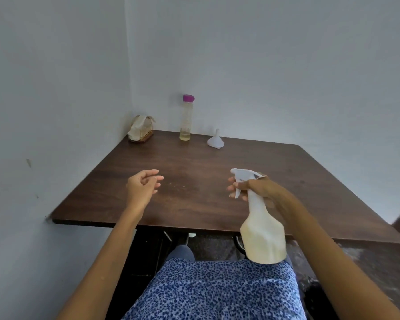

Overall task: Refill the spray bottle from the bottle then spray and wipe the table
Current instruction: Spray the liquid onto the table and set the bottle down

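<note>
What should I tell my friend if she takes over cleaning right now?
Right hand: holding the white plastic spray bottle by its neck, above the table's near edge, nozzle pointing left.
Left hand: empty, open, hovering over the dark brown wooden table.
At the back: clear bottle with a purple cap, capped, with little yellowish liquid; white funnel upside down beside it; cloth in a small basket in the corner.
Done: refill appears finished.
Left: spray the table, fetch the cloth, wipe.
</note>
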